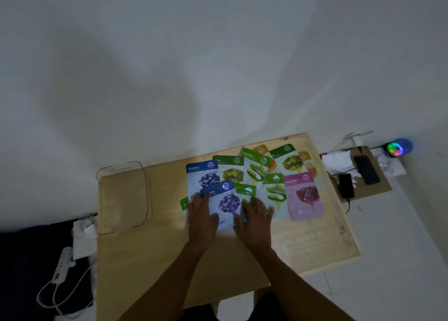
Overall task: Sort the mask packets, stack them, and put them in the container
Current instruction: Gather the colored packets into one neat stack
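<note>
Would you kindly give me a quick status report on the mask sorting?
Left hand and right hand flat on mask packets. Packets spread out, unstacked. Container empty, nothing blocking it.

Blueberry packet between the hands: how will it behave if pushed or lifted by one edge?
The near blueberry packet looks thin and flat, so it likely droops when lifted by an edge. It looks glossy and lies over other packets, so it probably slides easily under the left hand and right hand. Being flat, it should not roll or tip.
</note>
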